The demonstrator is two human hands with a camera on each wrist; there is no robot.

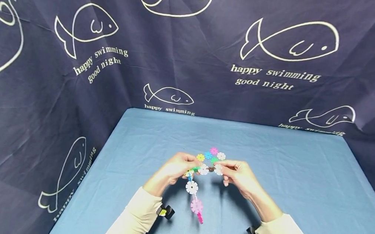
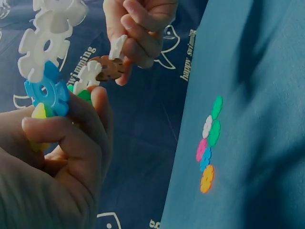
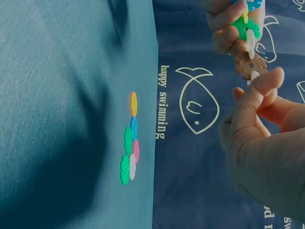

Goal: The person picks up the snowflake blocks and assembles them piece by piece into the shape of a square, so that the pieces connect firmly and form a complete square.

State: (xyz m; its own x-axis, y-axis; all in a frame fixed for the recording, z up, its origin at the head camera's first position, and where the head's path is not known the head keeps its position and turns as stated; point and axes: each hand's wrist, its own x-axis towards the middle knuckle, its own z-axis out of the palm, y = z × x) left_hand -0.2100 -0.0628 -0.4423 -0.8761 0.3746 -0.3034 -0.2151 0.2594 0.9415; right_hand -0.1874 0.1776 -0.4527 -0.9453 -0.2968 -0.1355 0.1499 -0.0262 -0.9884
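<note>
A chain of flower-shaped interlocking plastic discs hangs in the air between the two hands. My left hand pinches it near a yellow disc and a blue disc. From there, white discs, a pale pink disc and a bright pink disc trail down toward the front. On the other side run a green disc, a white one and a brown disc. My right hand pinches a white disc at the brown disc's far side; its slot is hidden by fingers.
Several loose discs lie flat on the blue tablecloth beyond the hands: orange-yellow, blue, pink, white and green. A dark curtain with white fish drawings stands behind and left of the table.
</note>
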